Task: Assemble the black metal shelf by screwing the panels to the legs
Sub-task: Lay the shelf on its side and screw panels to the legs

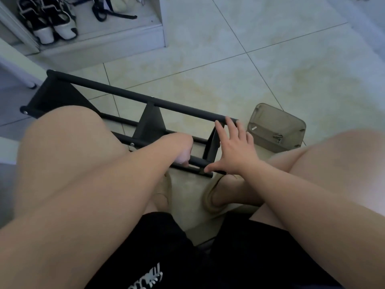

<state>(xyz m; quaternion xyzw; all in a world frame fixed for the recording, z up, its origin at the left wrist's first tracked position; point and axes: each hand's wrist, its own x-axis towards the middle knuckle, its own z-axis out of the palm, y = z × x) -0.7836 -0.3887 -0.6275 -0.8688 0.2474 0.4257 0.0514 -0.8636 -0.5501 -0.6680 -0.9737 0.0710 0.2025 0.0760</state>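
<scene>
The black metal shelf (133,97) lies on its side on the tiled floor in front of my knees, its round legs running from upper left to lower right with several panels between them. My left hand (184,152) curls round a near leg of the shelf, its fingers largely hidden under the bar. My right hand (235,147) is spread wide with straight fingers; its fingertips rest on the far leg's end and its thumb touches the near leg's end, over the endmost panel (212,142).
A translucent tan plastic box (291,122) holding a few loose screws (278,137) stands on the floor right of the shelf's end. A white low cabinet with shoes (56,24) is at the upper left. My bare knees and sandalled feet flank the shelf.
</scene>
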